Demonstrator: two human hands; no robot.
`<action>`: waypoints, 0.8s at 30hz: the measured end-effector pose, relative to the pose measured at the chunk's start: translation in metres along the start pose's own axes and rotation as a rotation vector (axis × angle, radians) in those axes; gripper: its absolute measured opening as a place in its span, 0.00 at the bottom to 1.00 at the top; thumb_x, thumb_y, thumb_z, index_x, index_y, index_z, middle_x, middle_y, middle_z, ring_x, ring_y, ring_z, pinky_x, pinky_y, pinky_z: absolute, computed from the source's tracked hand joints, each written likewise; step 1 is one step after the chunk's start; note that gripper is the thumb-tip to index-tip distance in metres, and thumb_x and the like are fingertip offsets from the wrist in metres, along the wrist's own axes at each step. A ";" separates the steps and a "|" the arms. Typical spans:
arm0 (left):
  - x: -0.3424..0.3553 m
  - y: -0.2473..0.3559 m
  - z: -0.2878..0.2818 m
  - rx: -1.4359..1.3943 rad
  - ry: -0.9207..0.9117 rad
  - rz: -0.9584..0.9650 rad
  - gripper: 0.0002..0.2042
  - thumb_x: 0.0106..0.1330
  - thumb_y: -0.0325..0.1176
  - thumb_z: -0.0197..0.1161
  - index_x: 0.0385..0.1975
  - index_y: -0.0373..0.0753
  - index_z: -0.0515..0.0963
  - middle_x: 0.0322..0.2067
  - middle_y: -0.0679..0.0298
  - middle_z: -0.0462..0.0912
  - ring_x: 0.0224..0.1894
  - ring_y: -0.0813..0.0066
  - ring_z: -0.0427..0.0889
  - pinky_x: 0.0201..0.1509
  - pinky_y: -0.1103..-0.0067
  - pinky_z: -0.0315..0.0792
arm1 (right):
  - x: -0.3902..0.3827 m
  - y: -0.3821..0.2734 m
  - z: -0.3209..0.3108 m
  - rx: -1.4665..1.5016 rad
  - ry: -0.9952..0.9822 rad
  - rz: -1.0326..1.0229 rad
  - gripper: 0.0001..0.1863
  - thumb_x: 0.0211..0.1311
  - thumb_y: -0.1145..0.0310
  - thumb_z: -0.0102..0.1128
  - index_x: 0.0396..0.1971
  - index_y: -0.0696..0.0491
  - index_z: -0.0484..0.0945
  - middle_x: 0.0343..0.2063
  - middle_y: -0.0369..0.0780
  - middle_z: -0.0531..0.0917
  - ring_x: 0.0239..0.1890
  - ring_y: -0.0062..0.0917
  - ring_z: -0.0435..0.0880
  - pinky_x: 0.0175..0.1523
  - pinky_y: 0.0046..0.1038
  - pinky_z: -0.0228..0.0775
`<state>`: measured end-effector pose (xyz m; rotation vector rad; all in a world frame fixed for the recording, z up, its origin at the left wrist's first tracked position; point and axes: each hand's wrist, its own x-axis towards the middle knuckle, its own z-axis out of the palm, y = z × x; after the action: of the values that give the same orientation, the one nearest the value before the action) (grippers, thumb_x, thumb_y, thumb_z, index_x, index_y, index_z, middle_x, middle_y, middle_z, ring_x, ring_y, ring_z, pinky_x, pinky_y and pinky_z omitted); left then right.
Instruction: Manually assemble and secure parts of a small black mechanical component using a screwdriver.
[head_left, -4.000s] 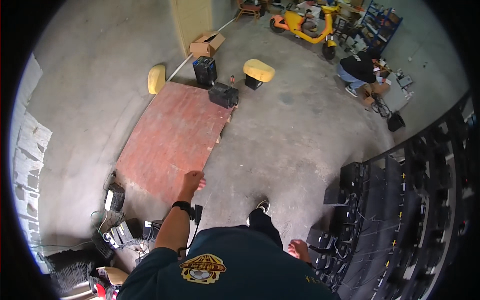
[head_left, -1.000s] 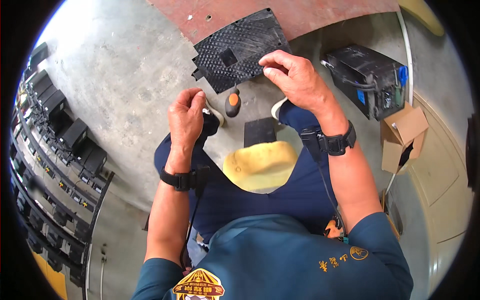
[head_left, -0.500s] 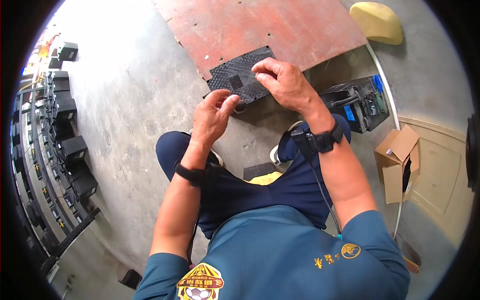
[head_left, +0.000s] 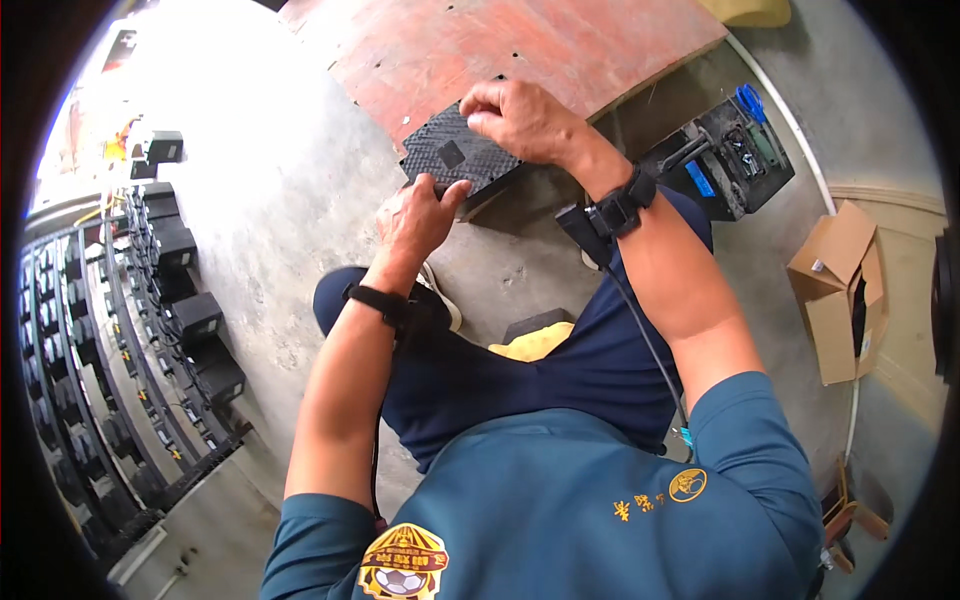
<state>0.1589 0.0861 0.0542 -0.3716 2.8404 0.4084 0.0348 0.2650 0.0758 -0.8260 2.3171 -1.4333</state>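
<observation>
A flat black box (head_left: 452, 155) with a ribbed, textured top and small holes along its rim lies at the near corner of the red board. At its near left edge is my left hand (head_left: 413, 218), thumb and fingers closed around a small dark thing whose kind I cannot make out. My right hand (head_left: 528, 122) is above the box's far right edge, fingers curled and thumb against the forefinger. Whatever the right fingertips pinch, if anything, is too small or hidden to tell.
The worn red board (head_left: 560, 50) stretches away ahead. To the right are a black tool case (head_left: 725, 165) with blue-handled scissors (head_left: 750, 102) and an open cardboard box (head_left: 840, 295). Racks of black boxes (head_left: 175, 260) line the left side. Something yellow (head_left: 535, 343) lies between my feet.
Both hands have moved slightly farther away over the black box, the right one toward its far edge. The whole view has shifted and turned a little.
</observation>
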 end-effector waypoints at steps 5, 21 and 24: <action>0.007 -0.006 0.008 -0.097 -0.019 0.011 0.24 0.64 0.56 0.64 0.38 0.37 0.81 0.34 0.50 0.86 0.42 0.50 0.85 0.48 0.62 0.75 | 0.006 0.009 -0.001 -0.065 -0.037 -0.149 0.12 0.62 0.67 0.62 0.42 0.57 0.83 0.36 0.48 0.87 0.40 0.39 0.87 0.47 0.33 0.78; 0.023 -0.024 -0.004 -0.008 -0.061 0.598 0.09 0.57 0.29 0.69 0.37 0.41 0.80 0.32 0.59 0.81 0.39 0.53 0.81 0.44 0.64 0.75 | 0.018 0.018 0.004 -0.176 -0.010 -0.162 0.13 0.61 0.63 0.60 0.40 0.53 0.84 0.36 0.47 0.87 0.42 0.42 0.86 0.49 0.38 0.78; 0.019 -0.014 -0.003 -0.006 -0.041 0.594 0.11 0.59 0.34 0.70 0.39 0.39 0.80 0.32 0.57 0.84 0.39 0.51 0.82 0.44 0.63 0.75 | 0.021 0.018 0.000 -0.211 -0.037 -0.055 0.14 0.61 0.63 0.60 0.41 0.55 0.84 0.38 0.48 0.87 0.44 0.42 0.86 0.52 0.39 0.77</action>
<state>0.1445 0.0686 0.0483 0.4908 2.8606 0.5192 0.0130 0.2582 0.0608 -0.9723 2.4654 -1.1972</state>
